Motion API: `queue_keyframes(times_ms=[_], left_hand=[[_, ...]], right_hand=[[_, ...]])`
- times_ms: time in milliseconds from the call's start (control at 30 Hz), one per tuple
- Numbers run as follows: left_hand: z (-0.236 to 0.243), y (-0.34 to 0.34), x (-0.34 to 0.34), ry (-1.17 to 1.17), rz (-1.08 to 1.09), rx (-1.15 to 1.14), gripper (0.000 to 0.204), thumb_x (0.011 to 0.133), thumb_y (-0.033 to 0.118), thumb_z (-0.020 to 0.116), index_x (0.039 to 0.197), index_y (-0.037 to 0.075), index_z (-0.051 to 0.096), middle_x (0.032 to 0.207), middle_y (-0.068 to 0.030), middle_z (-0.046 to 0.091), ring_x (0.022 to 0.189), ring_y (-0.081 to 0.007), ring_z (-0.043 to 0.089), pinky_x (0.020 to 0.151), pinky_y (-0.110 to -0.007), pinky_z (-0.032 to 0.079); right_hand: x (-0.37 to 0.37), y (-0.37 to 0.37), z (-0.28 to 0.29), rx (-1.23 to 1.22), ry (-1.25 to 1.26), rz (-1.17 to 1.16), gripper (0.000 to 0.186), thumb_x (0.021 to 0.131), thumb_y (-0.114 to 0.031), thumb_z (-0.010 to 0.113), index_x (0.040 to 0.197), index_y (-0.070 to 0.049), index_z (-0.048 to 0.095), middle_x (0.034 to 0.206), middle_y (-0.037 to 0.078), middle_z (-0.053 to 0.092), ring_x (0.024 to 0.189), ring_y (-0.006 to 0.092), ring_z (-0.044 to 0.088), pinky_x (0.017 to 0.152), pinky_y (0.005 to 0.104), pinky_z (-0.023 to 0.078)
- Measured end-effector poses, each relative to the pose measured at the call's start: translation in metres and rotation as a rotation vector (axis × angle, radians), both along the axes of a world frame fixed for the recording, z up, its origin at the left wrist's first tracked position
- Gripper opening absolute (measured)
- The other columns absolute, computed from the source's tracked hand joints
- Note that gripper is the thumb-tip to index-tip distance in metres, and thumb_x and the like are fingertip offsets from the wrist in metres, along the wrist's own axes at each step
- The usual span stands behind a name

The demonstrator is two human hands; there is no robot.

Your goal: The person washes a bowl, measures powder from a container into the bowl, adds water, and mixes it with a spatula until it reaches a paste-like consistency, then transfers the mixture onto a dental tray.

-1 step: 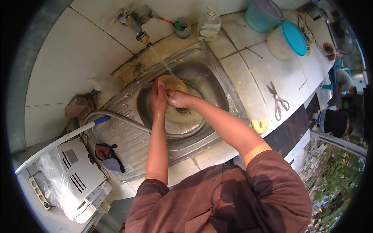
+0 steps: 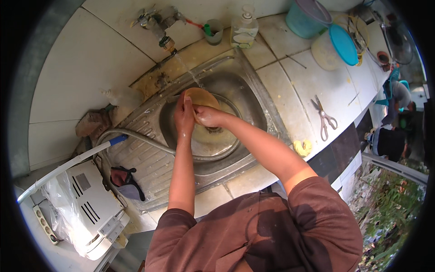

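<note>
Over the sink basin, my left hand [image 2: 185, 113] grips a yellowish bowl [image 2: 202, 97] by its left side, the thumb along the rim and the other fingers hidden behind it. My right hand [image 2: 207, 116] is curled against the bowl's near side, its fingertips out of sight. The bowl tilts on its edge. A thin stream of water runs from the tap [image 2: 167, 44] down to the bowl's far side. Below lies the metal sink [image 2: 253, 106], with its drain partly visible under my hands.
A grey hose [image 2: 158, 147] loops into the basin. Dish soap [image 2: 244, 31] and a small cup [image 2: 212, 34] stand behind. Scissors [image 2: 323, 119], a yellow crumpled piece [image 2: 302, 147] and tubs [image 2: 308, 18] are on the right counter. A dark cloth [image 2: 128, 183] lies on the drainboard.
</note>
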State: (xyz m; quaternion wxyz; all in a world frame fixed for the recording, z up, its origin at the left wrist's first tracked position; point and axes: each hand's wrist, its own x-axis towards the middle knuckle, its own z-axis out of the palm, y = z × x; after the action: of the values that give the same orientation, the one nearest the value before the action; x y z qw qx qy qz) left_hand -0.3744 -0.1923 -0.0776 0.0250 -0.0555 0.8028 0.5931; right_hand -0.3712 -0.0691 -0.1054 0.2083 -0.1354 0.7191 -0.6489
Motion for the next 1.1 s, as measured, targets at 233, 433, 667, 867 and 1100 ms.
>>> queue_keyframes(times_ms=[233,433,667,867,1100], left_hand=[[0.017,-0.058,0.021,0.149,0.019,-0.352,0.054,0.081,0.021,0.075,0.132,0.01,0.059,0.117,-0.0168,0.055,0.1,-0.0215,0.055,0.087,-0.033,0.047],[0.035,-0.061,0.054,0.577,-0.03,-0.69,0.061,0.072,0.017,0.081,0.13,0.013,0.062,0.11,-0.0101,0.052,0.092,-0.0207,0.052,0.076,-0.03,0.047],[0.005,-0.065,0.045,-0.079,0.13,-0.33,0.053,0.08,0.018,0.07,0.131,0.004,0.058,0.091,-0.0133,0.065,0.085,-0.0255,0.065,0.077,-0.032,0.052],[-0.03,-0.064,0.029,0.213,0.087,-0.557,0.041,0.089,0.014,0.062,0.128,0.003,0.06,0.087,-0.0127,0.068,0.084,-0.0214,0.065,0.083,-0.034,0.05],[-0.023,0.036,-0.001,-0.072,0.028,0.298,0.027,0.091,0.02,0.066,0.105,-0.002,0.061,0.076,-0.0092,0.065,0.068,-0.0189,0.062,0.064,-0.032,0.05]], right_hand=[[0.003,0.067,0.054,0.371,-0.448,0.482,0.027,0.089,-0.019,0.061,0.11,-0.002,0.059,0.106,0.012,0.065,0.097,0.0231,0.063,0.078,0.0359,0.051],[0.051,0.028,-0.032,1.027,0.086,-0.166,0.041,0.08,-0.023,0.068,0.114,-0.004,0.056,0.11,0.015,0.064,0.1,0.0353,0.065,0.085,0.0458,0.053],[0.044,0.058,-0.054,0.615,0.15,-0.196,0.022,0.085,-0.013,0.058,0.104,-0.002,0.055,0.087,0.015,0.066,0.077,0.0271,0.067,0.065,0.0387,0.054],[0.035,0.061,-0.006,0.032,-0.562,-0.305,0.016,0.096,-0.017,0.051,0.102,-0.003,0.056,0.076,0.006,0.062,0.055,0.0111,0.056,0.048,0.028,0.046],[0.033,0.04,0.026,-0.224,-0.573,-0.373,0.02,0.101,-0.021,0.045,0.103,-0.004,0.057,0.073,0.003,0.057,0.055,0.0102,0.05,0.048,0.0265,0.041]])
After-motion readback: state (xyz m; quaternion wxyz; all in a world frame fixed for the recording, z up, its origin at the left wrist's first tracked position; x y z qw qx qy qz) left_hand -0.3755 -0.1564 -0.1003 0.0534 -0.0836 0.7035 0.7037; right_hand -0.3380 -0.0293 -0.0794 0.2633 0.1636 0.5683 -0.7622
